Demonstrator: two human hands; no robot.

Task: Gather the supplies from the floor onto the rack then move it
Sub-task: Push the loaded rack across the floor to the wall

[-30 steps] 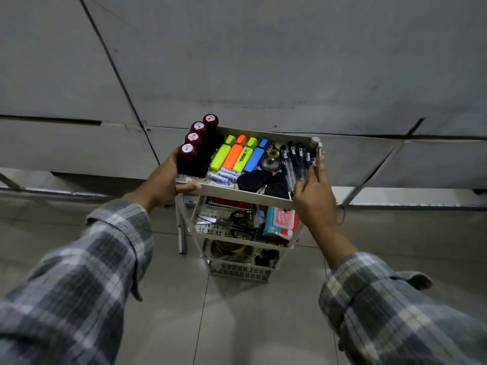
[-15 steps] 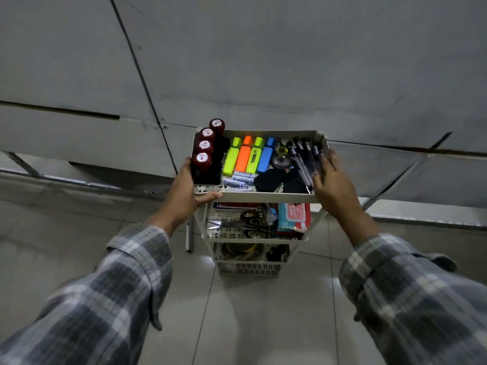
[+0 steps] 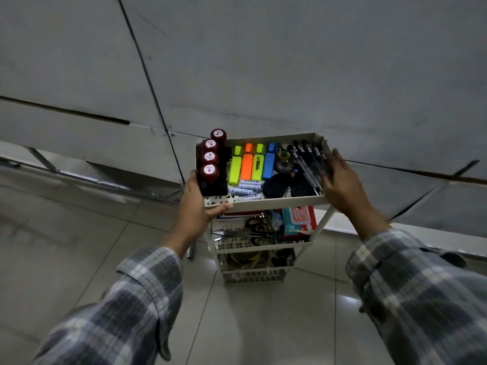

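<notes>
On the floor by the wall: loaded rack [image 3: 263, 204], left hand [image 3: 196, 206] gripping its top tray, right hand [image 3: 342, 185] spread against the right rim. Moving step; next needs level carrying.

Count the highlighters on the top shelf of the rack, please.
4, side by side in the top tray of the rack: yellow highlighter, orange highlighter, yellow-green highlighter, blue highlighter. None seems hidden.

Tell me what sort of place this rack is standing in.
Probably an indoor room or office storage corner: glossy tiled floor, plain grey panelled wall, and a white three-tier rack loaded with stationery such as highlighters and pens.
</notes>
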